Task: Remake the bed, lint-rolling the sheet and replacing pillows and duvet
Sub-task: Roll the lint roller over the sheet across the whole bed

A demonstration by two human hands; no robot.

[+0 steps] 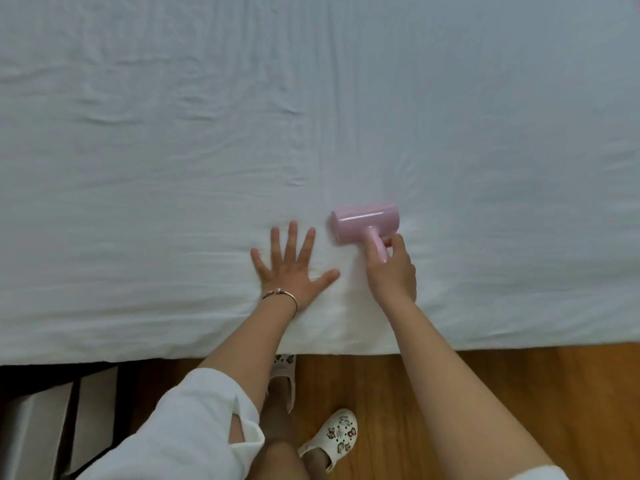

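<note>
You're mid lint-rolling: right hand point(391, 271) wrapped round the pink lint roller point(365, 223), left hand point(291, 268) flat, fingers spread, pinning the white sheet point(173, 133), so next probably roll onward across those wrinkles.

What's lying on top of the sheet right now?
On the sheet: the left hand pressed flat and a pink lint roller held by the right hand. No pillows or duvet in view.

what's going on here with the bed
A person is lint-rolling a bare white sheet. The right hand grips the handle of a pink lint roller, whose drum lies on the sheet near the bed's edge. The left hand rests flat beside it, fingers spread. No pillows or duvet are in view.
</note>
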